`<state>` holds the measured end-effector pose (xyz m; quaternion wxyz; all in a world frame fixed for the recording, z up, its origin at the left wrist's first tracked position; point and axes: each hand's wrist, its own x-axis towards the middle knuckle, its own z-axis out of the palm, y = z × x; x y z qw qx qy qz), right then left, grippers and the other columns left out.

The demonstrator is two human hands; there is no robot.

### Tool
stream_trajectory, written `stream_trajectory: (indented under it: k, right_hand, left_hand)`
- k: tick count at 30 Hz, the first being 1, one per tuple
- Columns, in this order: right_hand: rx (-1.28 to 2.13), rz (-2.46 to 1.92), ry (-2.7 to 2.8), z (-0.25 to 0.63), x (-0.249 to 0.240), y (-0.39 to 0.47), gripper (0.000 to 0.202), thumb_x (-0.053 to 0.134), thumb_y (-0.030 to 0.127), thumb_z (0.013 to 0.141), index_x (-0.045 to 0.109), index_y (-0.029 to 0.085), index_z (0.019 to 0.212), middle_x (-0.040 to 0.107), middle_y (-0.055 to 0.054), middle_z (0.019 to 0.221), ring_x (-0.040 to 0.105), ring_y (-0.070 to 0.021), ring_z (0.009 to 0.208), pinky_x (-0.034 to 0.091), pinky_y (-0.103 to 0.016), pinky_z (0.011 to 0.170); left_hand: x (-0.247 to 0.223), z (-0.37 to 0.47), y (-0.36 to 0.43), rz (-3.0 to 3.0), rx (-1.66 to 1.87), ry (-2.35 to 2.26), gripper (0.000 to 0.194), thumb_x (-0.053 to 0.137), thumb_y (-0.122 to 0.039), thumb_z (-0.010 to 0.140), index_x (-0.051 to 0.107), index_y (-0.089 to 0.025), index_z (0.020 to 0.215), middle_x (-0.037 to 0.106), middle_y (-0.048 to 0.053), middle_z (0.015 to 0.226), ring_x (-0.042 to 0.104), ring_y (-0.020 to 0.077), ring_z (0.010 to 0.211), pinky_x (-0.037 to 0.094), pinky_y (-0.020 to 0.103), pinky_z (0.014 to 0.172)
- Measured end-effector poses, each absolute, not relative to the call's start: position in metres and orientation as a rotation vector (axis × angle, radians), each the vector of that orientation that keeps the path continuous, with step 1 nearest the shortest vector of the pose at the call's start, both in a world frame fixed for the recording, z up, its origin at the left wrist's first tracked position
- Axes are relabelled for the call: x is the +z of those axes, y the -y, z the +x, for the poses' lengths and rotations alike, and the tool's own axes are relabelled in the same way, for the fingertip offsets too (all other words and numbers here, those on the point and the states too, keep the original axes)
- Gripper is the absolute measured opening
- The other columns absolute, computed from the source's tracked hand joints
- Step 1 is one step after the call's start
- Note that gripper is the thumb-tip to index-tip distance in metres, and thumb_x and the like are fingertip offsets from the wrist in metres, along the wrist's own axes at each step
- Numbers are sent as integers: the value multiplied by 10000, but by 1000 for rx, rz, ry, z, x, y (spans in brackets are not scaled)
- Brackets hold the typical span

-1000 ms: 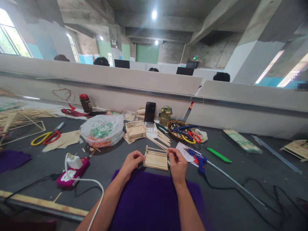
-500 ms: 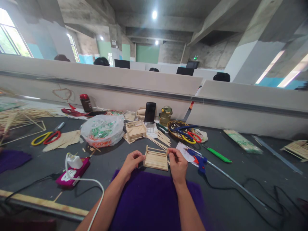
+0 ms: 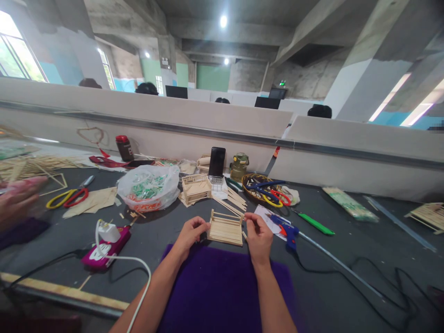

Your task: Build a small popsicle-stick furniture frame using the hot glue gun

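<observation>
A small wooden stick model [image 3: 225, 230], with a slatted base and a low rail at its back, rests on the dark table just beyond a purple cloth [image 3: 215, 286]. My left hand [image 3: 192, 233] pinches the model's left edge between thumb and fingers. Beside the right rear post is my right hand [image 3: 258, 233], its fingers pressed together near the post's top; whatever lies between the fingertips is too small to make out. Behind stands another stick model [image 3: 196, 188], with loose flat sticks [image 3: 236, 200] to its right.
A glue gun [image 3: 284, 227] with a trailing cord and a green knife [image 3: 316, 224] lie right. A plastic bag [image 3: 149, 188], scissors [image 3: 71, 196] and a power strip [image 3: 106, 249] with a white cable are left. Another person's hand [image 3: 17, 203] shows at far left.
My right hand has shifted slightly right, its fingertips a little off the post. Another person's hand with something pink has come in at the far left. My left hand and the model look unmoved.
</observation>
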<state>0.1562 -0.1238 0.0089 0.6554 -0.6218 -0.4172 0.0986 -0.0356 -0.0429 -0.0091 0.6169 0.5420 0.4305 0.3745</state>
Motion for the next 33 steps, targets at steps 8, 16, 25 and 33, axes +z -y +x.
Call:
stream_trajectory:
  k: [8,16,25,33]
  right_hand:
    - [59,-1389,660,182,-8,122,284,529,325,763,673,131,911,688,-74,812,609,-178,701,468,-273,643]
    - [47,-1560,763,184,-28,130,319,480,333,749,676,127,894,705,-100,816,629,-201,718,468,-286,681]
    - [87,-1650,999,169,-33,150,321,437,330,742,675,161,877,710,-88,815,643,-214,729,470,-292,687]
    - [53,-1755,1151,157,-32,162,308,418,311,728,680,191,837,688,-47,801,618,-192,737,445,-277,710]
  left_hand:
    - [-14,-39,43,1145,1063,-950,367,694,-474,669,493,-169,630,364,-96,452,290,36,386,246,153,382]
    - [-22,-43,47,1161,1136,-899,377,672,-495,677,484,-172,625,328,-101,443,247,36,372,168,167,373]
    - [-21,-49,61,1451,1261,-972,362,615,-474,710,494,-166,565,376,-71,486,337,75,470,267,197,480]
    - [-23,-59,78,1547,1306,-1056,125,556,-271,688,627,-177,729,578,-17,655,497,146,633,352,227,616]
